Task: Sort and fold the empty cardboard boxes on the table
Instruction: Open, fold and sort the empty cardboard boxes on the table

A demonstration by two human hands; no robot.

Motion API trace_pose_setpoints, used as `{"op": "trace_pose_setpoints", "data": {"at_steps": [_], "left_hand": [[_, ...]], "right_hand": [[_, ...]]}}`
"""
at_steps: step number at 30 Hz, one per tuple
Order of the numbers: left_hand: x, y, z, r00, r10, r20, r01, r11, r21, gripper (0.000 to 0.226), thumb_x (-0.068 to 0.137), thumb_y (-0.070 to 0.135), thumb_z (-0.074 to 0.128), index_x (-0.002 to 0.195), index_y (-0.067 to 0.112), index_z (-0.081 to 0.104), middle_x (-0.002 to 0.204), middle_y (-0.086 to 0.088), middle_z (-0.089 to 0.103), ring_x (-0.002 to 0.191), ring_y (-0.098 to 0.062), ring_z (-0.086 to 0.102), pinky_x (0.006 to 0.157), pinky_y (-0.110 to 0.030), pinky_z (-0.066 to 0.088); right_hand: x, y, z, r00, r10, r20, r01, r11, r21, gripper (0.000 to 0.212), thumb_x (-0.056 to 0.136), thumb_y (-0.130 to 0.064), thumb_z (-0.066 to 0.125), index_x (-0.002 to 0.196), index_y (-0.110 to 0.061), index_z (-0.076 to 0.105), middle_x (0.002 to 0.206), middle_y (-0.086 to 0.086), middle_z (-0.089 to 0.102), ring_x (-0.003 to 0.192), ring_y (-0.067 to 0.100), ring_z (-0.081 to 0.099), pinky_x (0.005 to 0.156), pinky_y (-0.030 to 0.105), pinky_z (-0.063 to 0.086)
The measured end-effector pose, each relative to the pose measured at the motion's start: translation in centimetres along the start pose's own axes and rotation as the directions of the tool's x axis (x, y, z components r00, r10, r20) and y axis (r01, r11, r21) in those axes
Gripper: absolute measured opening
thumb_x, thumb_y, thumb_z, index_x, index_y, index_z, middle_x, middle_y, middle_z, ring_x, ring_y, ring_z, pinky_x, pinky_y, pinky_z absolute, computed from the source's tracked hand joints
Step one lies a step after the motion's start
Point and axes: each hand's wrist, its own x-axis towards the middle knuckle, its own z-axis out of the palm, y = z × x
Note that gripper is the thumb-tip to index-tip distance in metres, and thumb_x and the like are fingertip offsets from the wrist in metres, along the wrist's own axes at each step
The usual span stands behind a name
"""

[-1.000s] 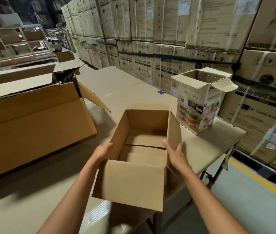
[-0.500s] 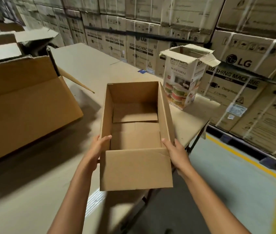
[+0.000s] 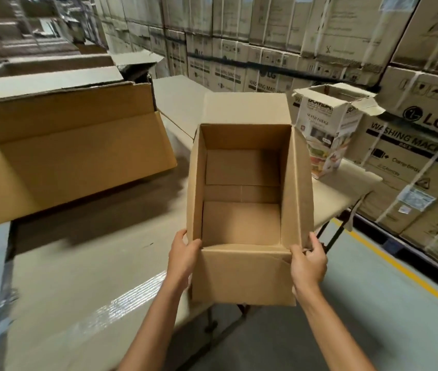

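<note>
An empty plain brown box [image 3: 242, 277] is held up over the table's near edge, its open top facing me and its flaps spread. My left hand [image 3: 184, 254] grips its near left corner, thumb hooked over the rim. My right hand [image 3: 309, 261] grips the near right corner and side flap. A large open brown box [image 3: 73, 162] lies on the table at the left. A small printed white box [image 3: 329, 135] stands upright with its top flaps open at the table's far right.
The beige table [image 3: 84, 285] has a taped patch near me and folding legs under its right end. Stacked washing machine cartons [image 3: 410, 145] wall the right and back. A grey floor with a yellow line [image 3: 400, 266] runs to the right.
The small brown box has been lifted and drawn closer to me, tipping its opening toward the camera. Both hands slid to its near corners. The view swung left.
</note>
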Motion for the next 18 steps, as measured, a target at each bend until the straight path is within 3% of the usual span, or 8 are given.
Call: {"op": "trace_pose_setpoints", "data": {"at_steps": [2, 5, 7, 9, 12, 15, 16, 18], "left_hand": [[-2.5, -1.0, 0.2, 0.994, 0.022, -0.105, -0.024, 0.999, -0.022, 0.041, 0.096, 0.023, 0.054, 0.137, 0.021, 0.047, 0.123, -0.004, 0.059, 0.101, -0.019, 0.059, 0.084, -0.039, 0.051], [-6.8, -3.1, 0.1, 0.975, 0.029, -0.219, -0.042, 0.998, -0.056, 0.051, 0.094, 0.021, 0.054, 0.144, 0.018, 0.044, 0.131, -0.007, 0.059, 0.112, -0.025, 0.059, 0.099, -0.044, 0.049], [-10.1, -4.6, 0.0, 0.959, 0.009, -0.285, -0.031, 0.997, -0.072, 0.055, 0.094, 0.019, 0.052, 0.148, 0.019, 0.040, 0.137, -0.007, 0.057, 0.120, -0.027, 0.056, 0.106, -0.047, 0.044], [-13.6, -6.0, -0.1, 0.933, 0.016, -0.359, -0.050, 0.995, -0.085, 0.056, 0.095, 0.015, 0.052, 0.149, 0.019, 0.039, 0.140, -0.006, 0.055, 0.123, -0.027, 0.054, 0.109, -0.046, 0.042], [-18.3, -7.1, -1.0, 0.872, 0.036, -0.489, -0.101, 0.989, -0.108, 0.060, 0.095, 0.005, 0.053, 0.151, 0.012, 0.036, 0.147, -0.007, 0.048, 0.131, -0.027, 0.048, 0.113, -0.038, 0.037], [-22.7, -7.9, -2.9, 0.784, 0.039, -0.619, -0.134, 0.985, -0.108, 0.060, 0.093, 0.001, 0.056, 0.150, 0.009, 0.037, 0.140, -0.004, 0.050, 0.123, -0.016, 0.050, 0.102, -0.025, 0.038], [-24.0, -8.2, -3.6, 0.756, 0.040, -0.654, -0.151, 0.982, -0.114, 0.058, 0.092, 0.000, 0.056, 0.148, 0.007, 0.041, 0.131, 0.000, 0.055, 0.113, -0.003, 0.051, 0.094, -0.016, 0.037], [-26.2, -9.1, -5.3, 0.700, 0.052, -0.712, -0.202, 0.971, -0.128, 0.054, 0.090, -0.003, 0.057, 0.143, 0.004, 0.047, 0.117, 0.004, 0.059, 0.084, 0.021, 0.051, 0.078, -0.002, 0.035]], "right_hand": [[-1.4, 0.1, -1.2, 0.999, -0.009, 0.033, 0.009, 1.000, -0.003, 0.062, 0.093, 0.000, 0.060, 0.151, -0.011, 0.041, 0.114, 0.026, 0.061, 0.098, 0.030, 0.060, 0.085, 0.025, 0.045], [-3.4, 0.9, -4.0, 0.995, -0.058, 0.078, 0.060, 0.998, -0.032, 0.062, 0.091, 0.003, 0.061, 0.149, -0.008, 0.043, 0.081, 0.009, 0.057, 0.069, 0.016, 0.052, 0.061, 0.015, 0.039], [-4.8, 2.2, -5.8, 0.989, -0.049, 0.142, 0.056, 0.998, -0.043, 0.064, 0.091, 0.000, 0.062, 0.151, -0.010, 0.042, 0.100, 0.010, 0.064, 0.081, 0.019, 0.057, 0.076, 0.019, 0.045], [-7.0, 3.0, -7.6, 0.978, -0.036, 0.204, 0.044, 0.998, -0.037, 0.067, 0.091, -0.003, 0.063, 0.152, -0.013, 0.039, 0.130, 0.012, 0.061, 0.112, 0.026, 0.060, 0.100, 0.038, 0.047], [-10.6, 4.1, -9.5, 0.967, -0.036, 0.254, 0.033, 0.999, 0.014, 0.071, 0.086, -0.011, 0.065, 0.152, -0.012, 0.038, 0.147, 0.011, 0.050, 0.131, 0.026, 0.052, 0.113, 0.045, 0.040], [-14.3, 4.5, -10.7, 0.954, -0.077, 0.289, 0.067, 0.997, 0.044, 0.064, 0.087, -0.006, 0.061, 0.149, -0.012, 0.043, 0.146, 0.005, 0.052, 0.133, 0.017, 0.050, 0.111, 0.028, 0.037], [-15.2, 4.6, -10.8, 0.950, -0.088, 0.298, 0.078, 0.996, 0.046, 0.060, 0.089, 0.000, 0.059, 0.146, -0.011, 0.047, 0.139, 0.003, 0.057, 0.126, 0.011, 0.054, 0.104, 0.020, 0.039], [-17.1, 4.5, -10.5, 0.943, -0.107, 0.315, 0.092, 0.994, 0.063, 0.055, 0.089, 0.006, 0.058, 0.140, -0.013, 0.053, 0.106, -0.002, 0.064, 0.089, -0.006, 0.062, 0.082, 0.012, 0.045]]}}
